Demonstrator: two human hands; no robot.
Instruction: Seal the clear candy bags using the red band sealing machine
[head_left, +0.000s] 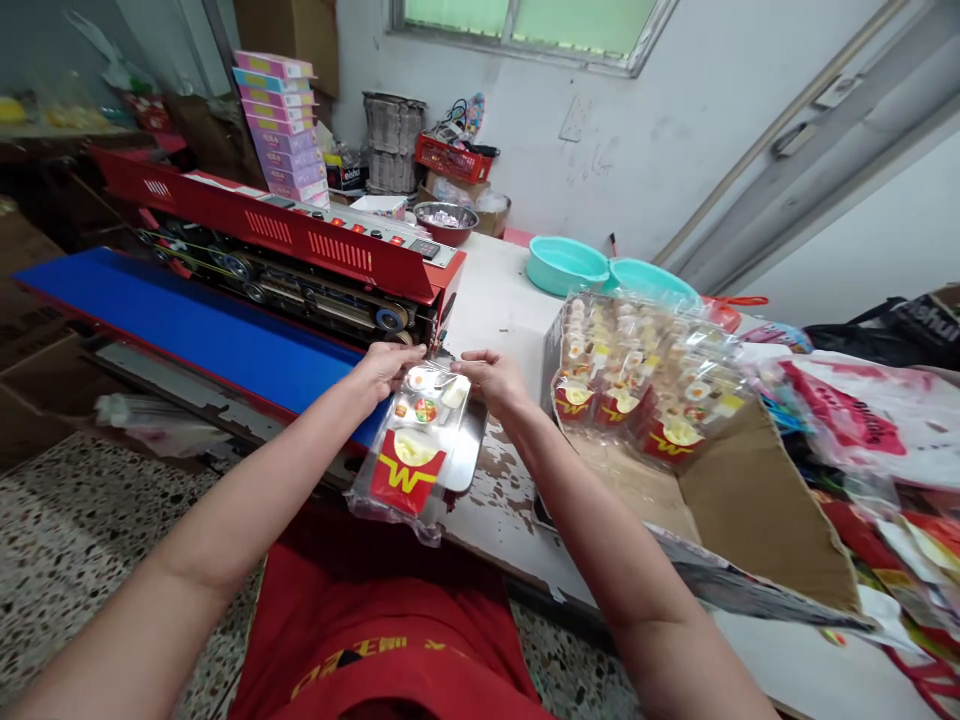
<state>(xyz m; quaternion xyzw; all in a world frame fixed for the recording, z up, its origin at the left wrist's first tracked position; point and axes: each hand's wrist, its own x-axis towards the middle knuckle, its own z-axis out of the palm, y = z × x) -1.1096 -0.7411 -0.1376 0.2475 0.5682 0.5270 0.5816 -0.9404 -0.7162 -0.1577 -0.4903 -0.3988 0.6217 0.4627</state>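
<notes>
A clear plastic bag [360, 505] holds a flat piece that looks like a phone case, decorated with a red fries box marked with a yellow W [405, 480], a fried egg and other small food shapes. My left hand [386, 370] pinches the bag's top left corner. At its top right edge, my right hand [496, 380] has fingers closed on the plastic. Under the bag's right side is a shiny metal plate [469, 450]. Just beyond my fingers stands the end of a red band sealing machine [375, 250], its pulleys and belts exposed.
A blue conveyor belt [187, 325] runs left along the machine. On the right, an open cardboard box [772, 500] holds several similar bagged pieces [637, 370]. Turquoise basins [566, 265] stand behind it. A tall stack of pink and purple boxes [289, 140] rises behind the machine.
</notes>
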